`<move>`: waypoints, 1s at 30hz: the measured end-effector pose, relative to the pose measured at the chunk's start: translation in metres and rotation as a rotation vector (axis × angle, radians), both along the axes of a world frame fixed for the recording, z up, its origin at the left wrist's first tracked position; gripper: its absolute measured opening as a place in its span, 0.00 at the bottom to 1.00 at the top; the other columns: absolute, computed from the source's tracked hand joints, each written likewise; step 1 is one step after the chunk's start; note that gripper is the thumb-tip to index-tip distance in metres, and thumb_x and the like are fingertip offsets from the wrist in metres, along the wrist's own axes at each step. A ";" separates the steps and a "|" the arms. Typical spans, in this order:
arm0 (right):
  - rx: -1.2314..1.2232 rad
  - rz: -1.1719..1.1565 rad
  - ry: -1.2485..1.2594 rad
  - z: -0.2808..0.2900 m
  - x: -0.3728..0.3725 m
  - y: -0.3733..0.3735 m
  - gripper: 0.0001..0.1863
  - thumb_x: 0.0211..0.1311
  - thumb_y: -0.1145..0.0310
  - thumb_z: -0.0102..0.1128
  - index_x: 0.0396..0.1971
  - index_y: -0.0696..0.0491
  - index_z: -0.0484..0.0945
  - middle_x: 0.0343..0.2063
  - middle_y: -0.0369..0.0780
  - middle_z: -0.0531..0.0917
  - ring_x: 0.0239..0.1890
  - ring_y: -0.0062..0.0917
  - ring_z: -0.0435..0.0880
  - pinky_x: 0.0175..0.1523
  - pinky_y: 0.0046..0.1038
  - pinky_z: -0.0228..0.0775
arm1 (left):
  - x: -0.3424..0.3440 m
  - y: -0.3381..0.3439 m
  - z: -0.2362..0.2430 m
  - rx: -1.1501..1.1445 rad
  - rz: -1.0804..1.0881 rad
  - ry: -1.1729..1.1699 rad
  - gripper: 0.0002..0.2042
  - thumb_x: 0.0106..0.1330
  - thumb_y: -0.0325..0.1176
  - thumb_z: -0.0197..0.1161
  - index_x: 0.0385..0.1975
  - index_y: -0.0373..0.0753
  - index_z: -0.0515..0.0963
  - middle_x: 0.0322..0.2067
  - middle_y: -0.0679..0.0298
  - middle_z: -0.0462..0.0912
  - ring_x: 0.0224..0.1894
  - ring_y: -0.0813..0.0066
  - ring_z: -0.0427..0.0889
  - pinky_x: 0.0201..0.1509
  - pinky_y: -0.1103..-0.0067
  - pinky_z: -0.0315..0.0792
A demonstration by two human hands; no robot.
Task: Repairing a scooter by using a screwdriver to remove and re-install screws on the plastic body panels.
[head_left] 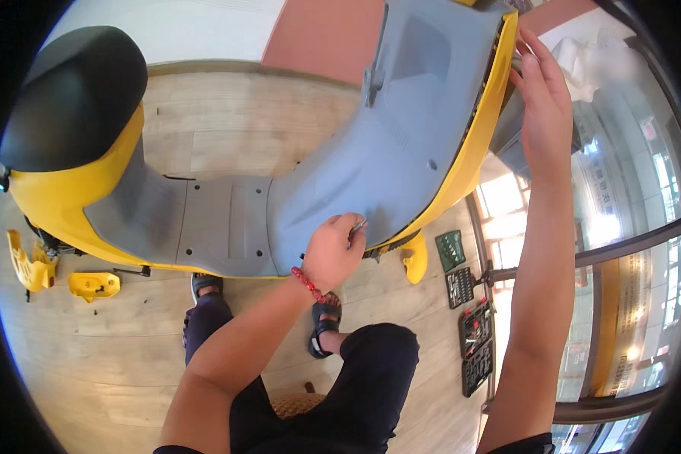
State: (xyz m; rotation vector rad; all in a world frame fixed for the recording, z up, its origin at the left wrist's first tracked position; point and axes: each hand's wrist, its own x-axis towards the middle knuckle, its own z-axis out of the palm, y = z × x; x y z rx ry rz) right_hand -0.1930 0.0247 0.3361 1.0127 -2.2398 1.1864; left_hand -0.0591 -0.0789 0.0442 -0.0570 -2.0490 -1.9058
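A yellow and grey scooter spans the view, with a grey front panel (420,113) edged by a yellow body strip (477,155). My left hand (335,256), red beads at its wrist, is closed on a small metal tool (357,227) over the lower part of the grey panel. Up at the top right, my right hand (546,102) has its fingers curled beside the yellow strip's upper end; what lies between them is mostly hidden. The black seat (79,91) is at the left, with the grey floorboard (227,219) to its right.
Detached yellow parts (94,286) lie on the wooden floor (106,348). Open tool cases (477,329) line the floor beside glass panes (620,325) on the right. Another yellow piece (414,257) sits below the scooter. My legs and sandals are below me.
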 end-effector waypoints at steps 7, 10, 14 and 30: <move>0.234 -0.056 0.161 0.045 -0.019 -0.024 0.20 0.77 0.61 0.42 0.54 0.58 0.77 0.53 0.41 0.80 0.56 0.25 0.74 0.66 0.28 0.60 | -0.001 -0.007 0.000 -0.047 -0.051 -0.097 0.08 0.61 0.26 0.58 0.38 0.33 0.79 0.33 0.48 0.81 0.35 0.49 0.81 0.40 0.63 0.75; 0.406 -0.081 0.169 0.058 -0.033 -0.041 0.20 0.77 0.61 0.40 0.49 0.59 0.79 0.47 0.42 0.82 0.52 0.26 0.76 0.64 0.27 0.62 | -0.001 -0.010 -0.004 -0.102 -0.051 -0.082 0.07 0.61 0.26 0.57 0.37 0.33 0.79 0.33 0.48 0.81 0.37 0.47 0.80 0.41 0.63 0.75; 0.231 -0.038 0.291 0.045 -0.042 -0.061 0.18 0.74 0.63 0.46 0.37 0.62 0.80 0.34 0.43 0.83 0.40 0.25 0.79 0.48 0.26 0.68 | -0.001 -0.017 -0.008 -0.114 -0.031 -0.108 0.07 0.62 0.26 0.56 0.37 0.33 0.79 0.33 0.47 0.81 0.34 0.48 0.80 0.38 0.64 0.74; 0.038 -0.096 0.505 0.033 -0.030 -0.086 0.27 0.72 0.61 0.51 0.12 0.60 0.75 0.10 0.38 0.74 0.16 0.21 0.71 0.25 0.27 0.60 | -0.031 -0.027 0.091 -0.044 0.164 0.338 0.18 0.62 0.34 0.66 0.50 0.35 0.76 0.47 0.51 0.79 0.40 0.55 0.82 0.40 0.67 0.78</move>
